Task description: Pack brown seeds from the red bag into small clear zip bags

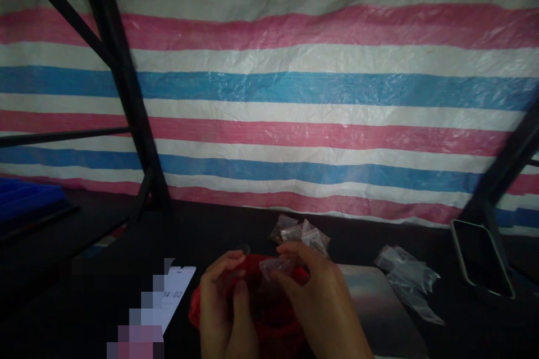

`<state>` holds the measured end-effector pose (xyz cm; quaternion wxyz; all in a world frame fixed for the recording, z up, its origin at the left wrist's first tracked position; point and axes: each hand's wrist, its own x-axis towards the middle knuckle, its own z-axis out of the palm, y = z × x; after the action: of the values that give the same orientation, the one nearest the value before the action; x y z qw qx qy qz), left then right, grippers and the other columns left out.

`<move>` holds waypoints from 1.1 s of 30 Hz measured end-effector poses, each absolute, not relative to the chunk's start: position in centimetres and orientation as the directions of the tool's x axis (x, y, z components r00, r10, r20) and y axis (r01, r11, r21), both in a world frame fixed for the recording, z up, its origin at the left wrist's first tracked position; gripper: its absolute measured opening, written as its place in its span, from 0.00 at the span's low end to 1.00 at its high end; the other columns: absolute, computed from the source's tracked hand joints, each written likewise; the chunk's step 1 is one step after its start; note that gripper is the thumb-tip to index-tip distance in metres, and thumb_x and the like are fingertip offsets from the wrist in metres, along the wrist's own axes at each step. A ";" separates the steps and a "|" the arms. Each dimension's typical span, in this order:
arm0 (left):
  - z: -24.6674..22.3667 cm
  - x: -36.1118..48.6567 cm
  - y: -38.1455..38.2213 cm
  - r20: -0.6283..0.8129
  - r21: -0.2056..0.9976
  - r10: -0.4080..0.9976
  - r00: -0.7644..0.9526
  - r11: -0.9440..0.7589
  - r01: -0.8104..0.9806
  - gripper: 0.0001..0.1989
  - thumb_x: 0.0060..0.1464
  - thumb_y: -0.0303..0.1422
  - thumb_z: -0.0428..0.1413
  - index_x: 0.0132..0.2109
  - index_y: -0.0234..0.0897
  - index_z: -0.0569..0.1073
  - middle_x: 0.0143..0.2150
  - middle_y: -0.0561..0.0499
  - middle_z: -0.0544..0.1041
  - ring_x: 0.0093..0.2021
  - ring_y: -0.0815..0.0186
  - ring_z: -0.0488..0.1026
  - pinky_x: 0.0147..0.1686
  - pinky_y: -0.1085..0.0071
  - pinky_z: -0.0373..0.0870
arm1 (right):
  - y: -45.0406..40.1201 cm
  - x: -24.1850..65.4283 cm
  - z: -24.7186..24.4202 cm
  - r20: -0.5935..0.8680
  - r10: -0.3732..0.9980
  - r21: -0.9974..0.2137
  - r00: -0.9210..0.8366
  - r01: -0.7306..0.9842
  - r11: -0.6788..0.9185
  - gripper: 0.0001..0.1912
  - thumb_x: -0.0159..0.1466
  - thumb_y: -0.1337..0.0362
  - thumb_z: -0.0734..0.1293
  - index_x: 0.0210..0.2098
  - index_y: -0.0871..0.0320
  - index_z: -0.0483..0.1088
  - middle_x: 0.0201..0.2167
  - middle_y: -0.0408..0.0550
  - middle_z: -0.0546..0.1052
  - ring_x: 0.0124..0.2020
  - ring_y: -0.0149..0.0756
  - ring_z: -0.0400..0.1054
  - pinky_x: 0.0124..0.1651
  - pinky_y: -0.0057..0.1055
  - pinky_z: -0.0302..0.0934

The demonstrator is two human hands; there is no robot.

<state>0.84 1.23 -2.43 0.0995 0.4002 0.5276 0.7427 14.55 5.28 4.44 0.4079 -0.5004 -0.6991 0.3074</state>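
Your left hand (221,305) and right hand (314,297) meet low at centre, over a red bag (269,314) on the dark table (210,230). Your right fingers pinch a small clear plastic bag (275,266); your left fingers curl beside it, grasp unclear. Right of them lies a grey metal plate (379,303). Beyond sit filled packets (301,233), empty clear bags (406,277), and a phone (482,258). Farthest, a striped tarpaulin (295,95) hangs.

Two hands over the table: left hand (221,303), right hand (320,303). One red bag (269,314), one phone (482,258), one metal scale plate (379,303), two heaps of small clear bags (301,233) (408,277), one blue tray (25,202).
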 end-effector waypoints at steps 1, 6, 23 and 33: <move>-2.5 0.8 1.3 0.488 0.864 0.575 -0.657 -0.424 0.271 0.07 0.65 0.33 0.58 0.49 0.46 0.76 0.54 0.51 0.80 0.56 0.63 0.78 0.55 0.70 0.77 | 5.3 14.6 4.4 0.271 0.949 -0.845 -0.162 0.432 0.315 0.17 0.61 0.71 0.74 0.47 0.47 0.83 0.44 0.43 0.87 0.46 0.45 0.82 0.53 0.37 0.71; -2.8 0.7 1.5 0.484 0.862 0.590 -0.646 -0.448 0.237 0.09 0.62 0.31 0.60 0.49 0.45 0.75 0.53 0.51 0.80 0.54 0.64 0.79 0.51 0.73 0.78 | 5.2 14.8 4.3 0.270 0.950 -0.852 -0.154 0.420 0.311 0.17 0.61 0.72 0.73 0.46 0.48 0.83 0.45 0.45 0.87 0.49 0.47 0.82 0.56 0.40 0.72; -2.8 1.0 1.7 0.475 0.854 0.611 -0.633 -0.494 0.164 0.17 0.54 0.24 0.61 0.50 0.46 0.74 0.53 0.51 0.79 0.52 0.65 0.81 0.48 0.75 0.81 | 5.2 16.2 3.7 0.336 0.935 -0.853 -0.112 0.385 0.352 0.15 0.62 0.69 0.74 0.47 0.47 0.83 0.44 0.44 0.86 0.45 0.46 0.81 0.52 0.40 0.73; -1.9 1.8 1.8 0.549 0.818 0.546 -0.634 -0.507 0.272 0.16 0.55 0.23 0.60 0.49 0.46 0.75 0.51 0.53 0.79 0.49 0.69 0.81 0.48 0.80 0.79 | 8.1 22.3 5.0 0.343 0.937 -0.927 0.064 0.185 0.326 0.24 0.61 0.44 0.73 0.48 0.54 0.77 0.34 0.49 0.84 0.35 0.46 0.80 0.36 0.36 0.73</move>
<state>1.78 1.78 -1.93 0.0900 0.4185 0.4884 0.7604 22.26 8.12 4.99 0.5563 -0.4718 -0.5946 0.3382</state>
